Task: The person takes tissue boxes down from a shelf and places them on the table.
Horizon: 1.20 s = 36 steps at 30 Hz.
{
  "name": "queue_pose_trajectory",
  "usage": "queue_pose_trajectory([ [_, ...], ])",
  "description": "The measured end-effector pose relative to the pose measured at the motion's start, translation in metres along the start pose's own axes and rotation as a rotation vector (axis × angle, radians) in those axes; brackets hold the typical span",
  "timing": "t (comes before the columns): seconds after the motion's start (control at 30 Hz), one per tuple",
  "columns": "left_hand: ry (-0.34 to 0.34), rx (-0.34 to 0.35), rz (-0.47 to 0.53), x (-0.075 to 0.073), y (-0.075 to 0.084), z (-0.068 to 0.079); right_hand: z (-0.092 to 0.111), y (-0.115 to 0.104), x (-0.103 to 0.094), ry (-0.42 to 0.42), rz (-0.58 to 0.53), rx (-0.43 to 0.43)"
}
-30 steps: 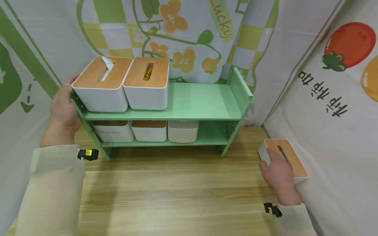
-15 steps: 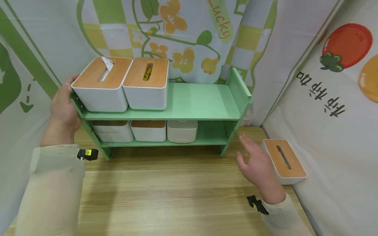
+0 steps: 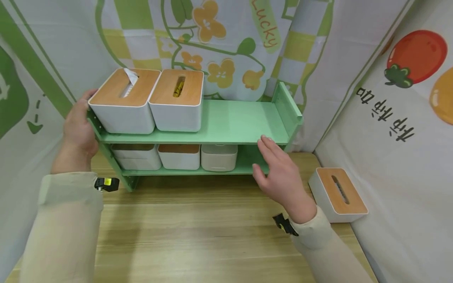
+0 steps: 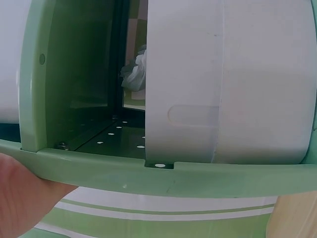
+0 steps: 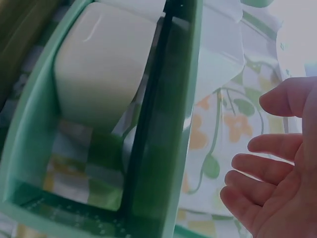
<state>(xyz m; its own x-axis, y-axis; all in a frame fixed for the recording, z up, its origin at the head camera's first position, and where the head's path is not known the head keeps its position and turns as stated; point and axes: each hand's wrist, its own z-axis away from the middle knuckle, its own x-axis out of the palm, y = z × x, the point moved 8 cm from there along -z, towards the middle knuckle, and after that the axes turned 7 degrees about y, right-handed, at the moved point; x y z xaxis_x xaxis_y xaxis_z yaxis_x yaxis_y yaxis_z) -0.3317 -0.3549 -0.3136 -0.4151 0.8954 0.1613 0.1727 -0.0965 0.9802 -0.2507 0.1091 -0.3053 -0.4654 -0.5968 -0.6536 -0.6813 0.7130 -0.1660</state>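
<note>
A green two-tier shelf [image 3: 240,122] stands on the wooden table. My left hand [image 3: 78,131] grips its left side panel; in the left wrist view the hand [image 4: 20,198] is at the panel's edge, most fingers hidden. Two white boxes with wood lids stand side by side on the upper tier: a tissue box [image 3: 122,118] with a tissue poking out, and one [image 3: 177,118] showing something yellow through its slot. My right hand [image 3: 283,181], fingers extended and holding nothing, overlaps the shelf's right front in the head view. In the right wrist view its spread fingers [image 5: 262,168] are beside the shelf.
On the lower tier stand two white boxes [image 3: 139,160] and a cream box [image 3: 219,159], left of centre. Another wood-lidded white box [image 3: 341,190] rests on the table at the right, against the printed cloth wall [image 3: 407,196]. A patterned curtain [image 3: 230,47] hangs behind the shelf.
My right hand has left the wood-lidded box at the right and moved left to the shelf's front. That box stays on the table. My left hand keeps its place on the shelf.
</note>
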Motion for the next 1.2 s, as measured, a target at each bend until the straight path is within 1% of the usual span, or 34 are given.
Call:
queue_pose_trajectory([
  [0.2,-0.005,0.022,-0.011,0.001,0.001,0.001,-0.026,-0.014,0.011,-0.015,-0.028,-0.049],
  [0.4,-0.003,0.01,0.016,0.001,0.0,0.0,-0.051,-0.027,0.027,-0.063,-0.047,-0.089],
  [0.6,-0.01,0.012,0.003,0.001,0.0,-0.001,-0.074,-0.038,0.044,-0.11,-0.048,-0.112],
  [0.7,-0.015,0.011,0.001,0.001,0.0,-0.001,-0.084,-0.044,0.051,-0.156,-0.026,-0.124],
  [0.77,-0.016,0.008,0.006,0.0,0.0,0.0,-0.091,-0.049,0.057,-0.204,-0.003,-0.137],
  [0.9,-0.015,0.006,0.013,-0.001,0.001,0.0,-0.103,-0.059,0.068,-0.29,0.043,-0.183],
  [1.0,-0.01,0.013,0.01,-0.001,0.002,-0.001,-0.113,-0.065,0.075,-0.32,0.06,-0.21],
  [1.2,-0.011,-0.004,-0.004,-0.001,0.002,0.0,-0.129,-0.068,0.087,-0.373,0.074,-0.204],
])
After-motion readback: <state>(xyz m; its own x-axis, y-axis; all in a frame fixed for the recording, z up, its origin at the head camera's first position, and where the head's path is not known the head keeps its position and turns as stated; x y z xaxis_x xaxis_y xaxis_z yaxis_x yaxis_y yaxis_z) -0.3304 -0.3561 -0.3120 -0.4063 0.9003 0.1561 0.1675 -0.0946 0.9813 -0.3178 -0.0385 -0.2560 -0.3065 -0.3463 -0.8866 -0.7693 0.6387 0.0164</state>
